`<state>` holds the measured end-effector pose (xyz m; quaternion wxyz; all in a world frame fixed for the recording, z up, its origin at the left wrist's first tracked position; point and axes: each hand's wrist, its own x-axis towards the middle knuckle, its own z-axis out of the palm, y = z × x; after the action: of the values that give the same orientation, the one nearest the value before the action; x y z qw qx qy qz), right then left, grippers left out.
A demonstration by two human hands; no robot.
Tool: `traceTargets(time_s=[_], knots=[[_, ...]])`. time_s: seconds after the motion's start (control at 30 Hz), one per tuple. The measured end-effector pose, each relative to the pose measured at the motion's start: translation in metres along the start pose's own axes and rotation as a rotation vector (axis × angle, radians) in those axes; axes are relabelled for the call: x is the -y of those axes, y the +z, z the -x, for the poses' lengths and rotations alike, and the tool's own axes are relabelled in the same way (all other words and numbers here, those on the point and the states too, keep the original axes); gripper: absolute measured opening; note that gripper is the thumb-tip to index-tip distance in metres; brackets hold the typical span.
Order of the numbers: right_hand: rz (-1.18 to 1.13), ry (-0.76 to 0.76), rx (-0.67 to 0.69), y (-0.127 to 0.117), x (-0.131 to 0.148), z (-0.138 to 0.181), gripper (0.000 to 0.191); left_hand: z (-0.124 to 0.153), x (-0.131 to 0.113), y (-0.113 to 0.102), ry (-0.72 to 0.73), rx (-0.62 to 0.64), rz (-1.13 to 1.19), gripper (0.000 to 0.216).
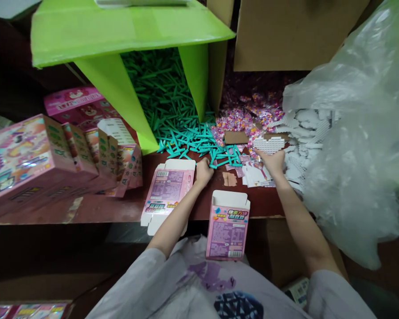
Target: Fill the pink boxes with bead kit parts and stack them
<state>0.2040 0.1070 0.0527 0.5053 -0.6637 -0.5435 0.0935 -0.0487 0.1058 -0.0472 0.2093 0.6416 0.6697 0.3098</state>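
- Dark red desk (119,206), crowded with cartons and toy parts, seen from above with the person's lap at the bottom edge.
- Left hand (204,170) sits at the near edge of the sticks (193,141). Its grip is curled shut around a few of these teal pieces.
- Right hand (273,161) lies palm down, fingertips touching a white heart plate (268,144). I cannot tell whether its grip is closed on the plate or just resting there.
- Leaflets (256,175) lie under and just beside that hand.
- Open box (226,230) stands between the forearms at the desk's near edge, top flaps up. Nothing shows inside it, so filling looks barely begun for this one.
- A second box (168,190) lies on its side, flaps open, beside the left forearm, apparently unfilled too.
- Pink sachets (234,120) are heaped behind the sticks, near the plate.
- The green carton (119,31), tipped on its side, spills the sticks onto the desk.
- More white plates (310,128) lie at the mouth of a clear bag (362,133) on the right.
- Pink boxes (29,159) are stacked at far left. They look closed, so likely finished, while plenty of loose parts remain.
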Motion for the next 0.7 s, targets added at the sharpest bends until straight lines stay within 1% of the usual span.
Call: traceTargets(time_s=[0.07, 0.13, 0.2, 0.27, 0.33, 0.37, 0.43, 0.5, 0.53, 0.6, 0.67, 0.7], knots=[[-0.017, 0.002, 0.024, 0.000, 0.001, 0.005, 0.035, 0.006, 0.003, -0.005, 0.015, -0.026, 0.031, 0.006], [-0.047, -0.002, 0.035, -0.002, 0.002, 0.011, 0.035, 0.016, 0.004, -0.015, 0.054, -0.046, 0.108, 0.004], [-0.094, 0.000, 0.029, -0.005, 0.002, 0.017, 0.038, 0.029, 0.005, -0.029, 0.090, -0.064, 0.227, 0.005], [-0.151, 0.003, 0.021, -0.009, 0.002, 0.023, 0.042, 0.048, 0.004, -0.044, 0.113, -0.121, 0.342, 0.008], [-0.200, -0.007, 0.009, -0.014, 0.002, 0.030, 0.045, 0.069, 0.001, -0.056, 0.208, -0.175, 0.422, 0.012], [-0.216, -0.015, -0.001, -0.016, 0.003, 0.033, 0.047, 0.080, -0.001, -0.059, 0.303, -0.175, 0.428, 0.013], [-0.232, -0.014, -0.028, -0.018, 0.004, 0.039, 0.050, 0.097, -0.006, -0.058, 0.556, -0.112, 0.356, 0.017], [-0.239, 0.009, -0.043, -0.019, 0.006, 0.047, 0.050, 0.107, -0.011, -0.051, 0.792, 0.008, 0.202, 0.021], [-0.248, 0.020, -0.036, -0.019, 0.007, 0.050, 0.049, 0.109, -0.012, -0.047, 0.875, 0.086, 0.121, 0.022], [-0.290, 0.035, 0.014, -0.020, 0.010, 0.058, 0.043, 0.109, -0.014, -0.039, 0.956, 0.260, 0.010, 0.022], [-0.356, 0.045, 0.095, -0.023, 0.013, 0.067, 0.037, 0.108, -0.016, -0.037, 0.945, 0.405, -0.025, 0.024], [-0.391, 0.050, 0.133, -0.025, 0.014, 0.071, 0.035, 0.107, -0.017, -0.037, 0.920, 0.454, -0.019, 0.027]])
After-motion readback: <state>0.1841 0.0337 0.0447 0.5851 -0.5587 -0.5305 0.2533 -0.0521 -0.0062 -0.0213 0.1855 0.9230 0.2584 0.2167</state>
